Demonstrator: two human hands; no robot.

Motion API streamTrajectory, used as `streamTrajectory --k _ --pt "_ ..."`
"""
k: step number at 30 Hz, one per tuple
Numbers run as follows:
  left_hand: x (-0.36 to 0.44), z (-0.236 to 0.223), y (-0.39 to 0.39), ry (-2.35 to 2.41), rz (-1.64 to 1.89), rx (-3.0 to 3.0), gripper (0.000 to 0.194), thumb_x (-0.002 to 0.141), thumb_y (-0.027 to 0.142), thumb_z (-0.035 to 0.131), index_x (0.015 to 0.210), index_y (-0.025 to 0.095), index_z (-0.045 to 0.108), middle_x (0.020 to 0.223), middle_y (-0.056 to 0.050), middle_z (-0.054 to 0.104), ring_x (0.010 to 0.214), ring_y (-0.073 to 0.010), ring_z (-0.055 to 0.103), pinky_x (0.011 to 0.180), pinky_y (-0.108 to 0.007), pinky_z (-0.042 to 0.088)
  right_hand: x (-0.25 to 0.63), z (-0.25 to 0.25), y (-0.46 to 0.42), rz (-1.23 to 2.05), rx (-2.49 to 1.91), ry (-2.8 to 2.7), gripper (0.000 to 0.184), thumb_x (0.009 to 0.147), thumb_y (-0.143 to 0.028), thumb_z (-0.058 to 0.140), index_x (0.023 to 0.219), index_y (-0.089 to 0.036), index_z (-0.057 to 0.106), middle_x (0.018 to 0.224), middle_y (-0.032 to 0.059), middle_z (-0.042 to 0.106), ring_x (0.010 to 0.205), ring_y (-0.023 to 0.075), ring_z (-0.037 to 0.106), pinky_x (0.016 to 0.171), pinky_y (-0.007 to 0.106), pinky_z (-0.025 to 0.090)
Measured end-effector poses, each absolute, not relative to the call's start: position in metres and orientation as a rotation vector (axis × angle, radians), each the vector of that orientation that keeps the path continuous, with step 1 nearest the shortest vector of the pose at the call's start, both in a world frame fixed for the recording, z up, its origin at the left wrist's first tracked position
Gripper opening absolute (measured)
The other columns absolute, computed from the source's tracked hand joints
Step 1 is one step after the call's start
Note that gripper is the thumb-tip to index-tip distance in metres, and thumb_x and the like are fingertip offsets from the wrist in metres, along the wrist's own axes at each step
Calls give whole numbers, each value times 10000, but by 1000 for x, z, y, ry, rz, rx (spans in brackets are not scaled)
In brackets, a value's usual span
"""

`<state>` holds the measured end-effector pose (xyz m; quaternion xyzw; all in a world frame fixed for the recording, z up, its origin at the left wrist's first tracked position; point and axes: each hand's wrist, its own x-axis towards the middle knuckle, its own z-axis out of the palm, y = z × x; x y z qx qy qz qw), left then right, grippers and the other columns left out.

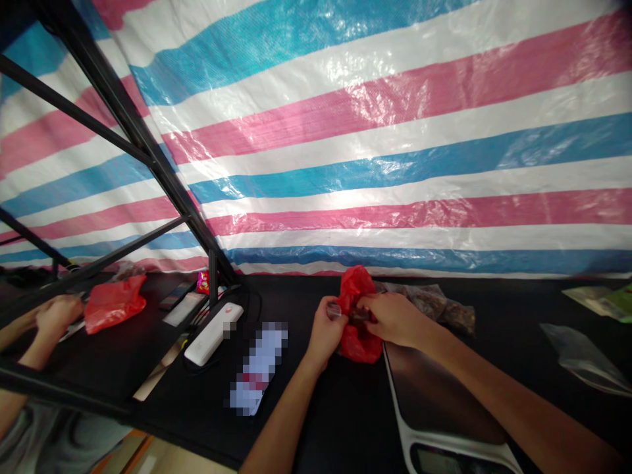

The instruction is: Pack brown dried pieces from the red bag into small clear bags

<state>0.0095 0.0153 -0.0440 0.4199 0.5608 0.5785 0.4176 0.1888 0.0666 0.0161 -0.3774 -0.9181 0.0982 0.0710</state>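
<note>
Both my hands grip a small red plastic bag (356,342) over the black table (316,408). My left hand (326,329) pinches the bag's left side, fingers closed. My right hand (390,317) holds its upper right part, fingers curled round it. A clear bag of dark brownish contents (439,306) lies just behind my right hand. A digital scale (439,401) with a dark platform sits under my right forearm.
A white power strip (213,334) and a flat card lie to the left. Another person's hands (54,316) work by a second red bag (114,301) at far left, beyond a black metal frame (148,151). Clear and green packets (582,355) lie right. A striped tarp hangs behind.
</note>
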Motion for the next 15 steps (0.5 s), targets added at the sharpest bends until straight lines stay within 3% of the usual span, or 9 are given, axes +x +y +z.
streamTrajectory --k 5,11,15 --pt "6 -38 12 1549 1577 1260 352 857 302 723 1162 212 571 939 -11 647 820 -163 640 824 -284 493 194 21 70 514 -1163 -2663 233 847 -198 633 1052 -243 734 1004 47 810 922 256 760 752 303 490" --pt "-3 -33 13 1690 1684 1128 362 951 449 640 1204 209 542 949 -22 615 802 -170 632 798 -295 490 196 26 76 901 -955 -2465 155 914 -261 605 1018 -234 717 1012 18 799 949 211 729 846 303 505" --pt "-3 -31 13 1654 1799 1188 332 973 414 620 1225 225 514 883 14 586 784 -152 620 761 -267 487 199 40 74 995 -869 -2430 161 939 -314 618 1026 -215 712 930 9 763 799 192 680 717 297 490"
